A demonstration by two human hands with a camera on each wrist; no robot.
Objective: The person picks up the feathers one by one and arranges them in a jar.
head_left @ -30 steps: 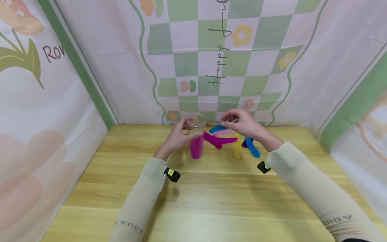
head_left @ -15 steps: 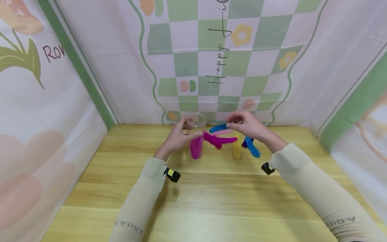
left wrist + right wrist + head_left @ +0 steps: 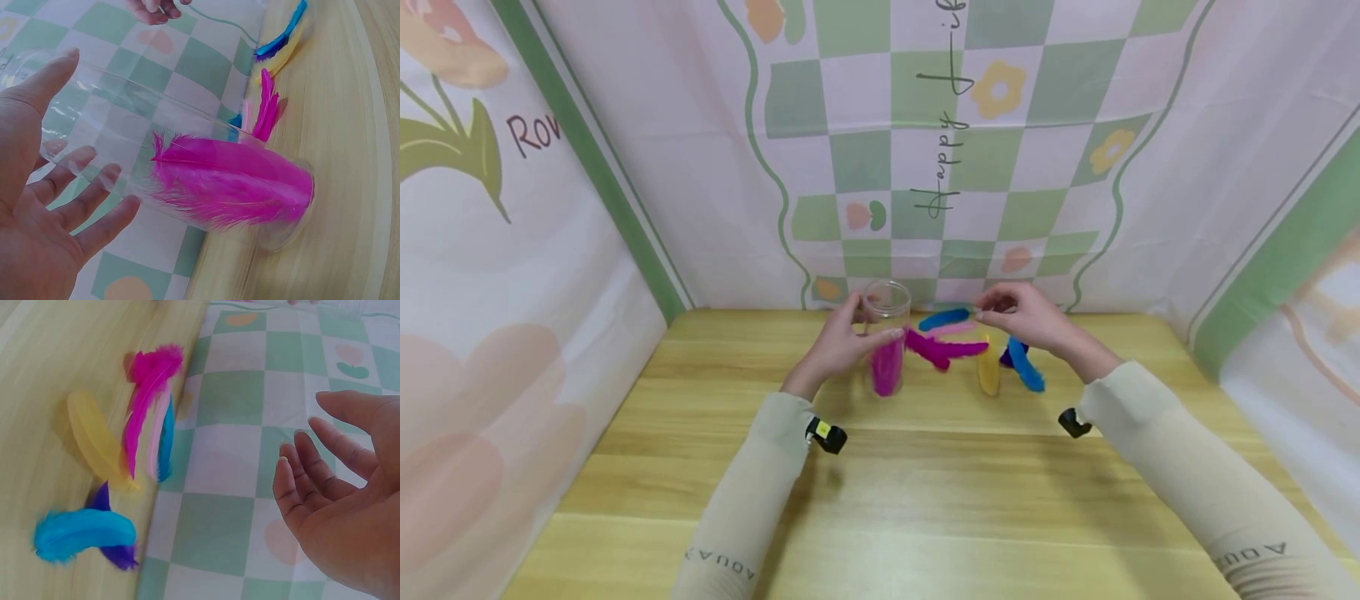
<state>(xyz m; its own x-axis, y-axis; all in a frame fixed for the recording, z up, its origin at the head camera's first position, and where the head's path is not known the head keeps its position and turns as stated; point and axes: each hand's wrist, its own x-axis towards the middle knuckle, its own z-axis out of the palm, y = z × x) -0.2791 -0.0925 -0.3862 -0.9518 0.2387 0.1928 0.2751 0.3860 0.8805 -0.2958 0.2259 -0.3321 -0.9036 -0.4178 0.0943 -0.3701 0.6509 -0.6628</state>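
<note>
My left hand [image 3: 842,340] grips a clear glass jar [image 3: 887,300], which stands upright on the table. Thumb and fingers wrap its upper part from the left. Inside the jar, low down, a magenta feather [image 3: 231,178] shows through the wall. My right hand [image 3: 1022,315], empty with loosely bent fingers, hovers above the back of the table. Just below and left of it lie a blue feather [image 3: 942,320] and a pale pink feather [image 3: 156,437]. Magenta feathers [image 3: 943,348] rest between the jar and a yellow feather [image 3: 988,373].
Farther right on the table [image 3: 880,500], another blue feather [image 3: 84,534] crosses a dark purple feather [image 3: 119,555]. A checked cloth backdrop [image 3: 917,158] hangs directly behind the table's far edge, with further cloth on both sides.
My right hand has drifted to the right, away from the jar, uncovering more of the rear blue feather. My left hand and the jar have stayed in place.
</note>
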